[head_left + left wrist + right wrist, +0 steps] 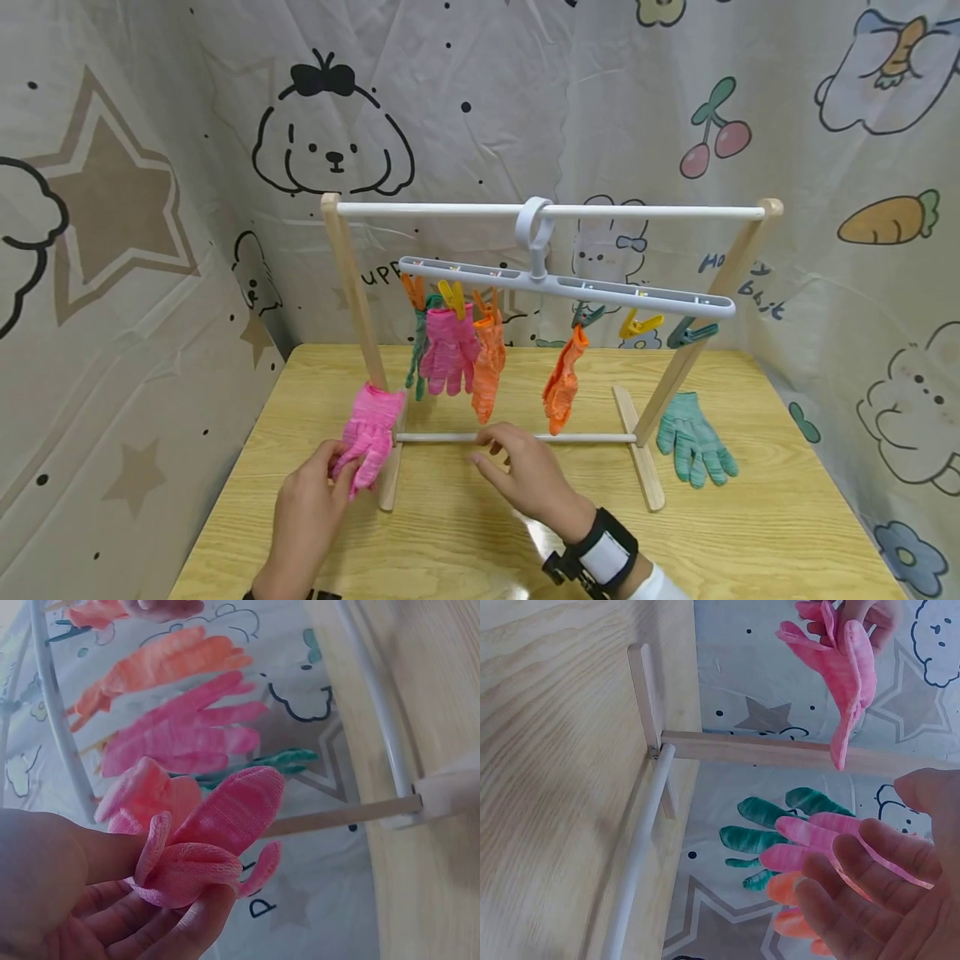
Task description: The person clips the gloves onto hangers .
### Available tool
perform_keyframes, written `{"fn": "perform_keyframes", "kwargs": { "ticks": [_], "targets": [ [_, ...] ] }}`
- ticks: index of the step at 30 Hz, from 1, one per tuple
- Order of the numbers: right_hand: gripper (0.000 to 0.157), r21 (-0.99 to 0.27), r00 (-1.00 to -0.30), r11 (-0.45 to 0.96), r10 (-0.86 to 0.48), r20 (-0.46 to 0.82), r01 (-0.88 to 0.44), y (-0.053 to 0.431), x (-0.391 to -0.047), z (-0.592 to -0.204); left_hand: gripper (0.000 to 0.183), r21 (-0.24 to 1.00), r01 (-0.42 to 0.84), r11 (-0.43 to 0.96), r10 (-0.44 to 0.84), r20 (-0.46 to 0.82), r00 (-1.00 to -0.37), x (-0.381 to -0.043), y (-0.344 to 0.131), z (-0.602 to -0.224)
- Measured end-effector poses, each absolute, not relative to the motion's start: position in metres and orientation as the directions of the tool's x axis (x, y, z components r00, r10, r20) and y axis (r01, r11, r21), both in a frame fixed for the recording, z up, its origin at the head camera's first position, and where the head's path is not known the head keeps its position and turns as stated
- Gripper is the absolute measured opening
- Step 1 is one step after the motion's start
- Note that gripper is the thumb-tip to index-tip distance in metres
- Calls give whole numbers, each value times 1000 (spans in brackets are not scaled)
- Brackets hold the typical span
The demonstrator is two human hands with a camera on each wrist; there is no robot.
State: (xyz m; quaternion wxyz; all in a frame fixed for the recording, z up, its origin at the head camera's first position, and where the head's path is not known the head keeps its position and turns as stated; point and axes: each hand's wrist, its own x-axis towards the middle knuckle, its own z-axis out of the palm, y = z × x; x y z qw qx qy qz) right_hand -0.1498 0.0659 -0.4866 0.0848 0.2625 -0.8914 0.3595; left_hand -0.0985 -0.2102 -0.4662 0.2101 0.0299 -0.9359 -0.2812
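Observation:
My left hand (311,500) pinches a pink knitted glove (372,421) by its finger end, in front of the rack's left post. In the left wrist view the glove (202,840) bunches between thumb and fingers. My right hand (536,475) holds nothing; its fingers are loosely bent below the hanging gloves. From the grey clip hanger (637,293) hang a green glove (417,354), a second pink glove (450,354), an orange glove (489,367) and another orange glove (564,383), each pegged at the top.
A wooden rack with a white top rail (442,210) and a lower rail (450,437) stands on the wooden table (442,533). A green glove (693,442) lies at the right. A yellow clip (641,323) and a teal clip (692,333) hang without gloves.

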Motion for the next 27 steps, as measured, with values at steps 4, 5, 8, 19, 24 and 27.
{"fn": "perform_keyframes", "kwargs": {
  "ticks": [4, 5, 8, 19, 24, 27],
  "targets": [
    [16, -592, -842, 599, -388, 375, -539, 70, -150, -485, 14, 556, 81, 827, -158, 368, -916, -98, -206, -463],
    [16, -591, -841, 598, -382, 383, -541, 71, -150, -484, 13, 564, 84, 822, -154, 361, -920, -97, -204, -463],
    [16, -583, -835, 598, -372, 406, -550, 75, -150, -480, 12, 594, 88, 799, -147, 336, -930, -96, -199, -459],
    [18, -547, -795, 584, -356, 491, -599, 86, -149, -465, 10, 728, 103, 678, -138, 264, -955, -95, -173, -455],
    [17, -545, -788, 579, -346, 510, -606, 92, -150, -456, 9, 760, 122, 638, -139, 269, -953, -96, -164, -453],
    [16, -541, -785, 580, -339, 519, -609, 97, -150, -450, 9, 779, 140, 611, -132, 275, -952, -97, -160, -453]
  ]
}}
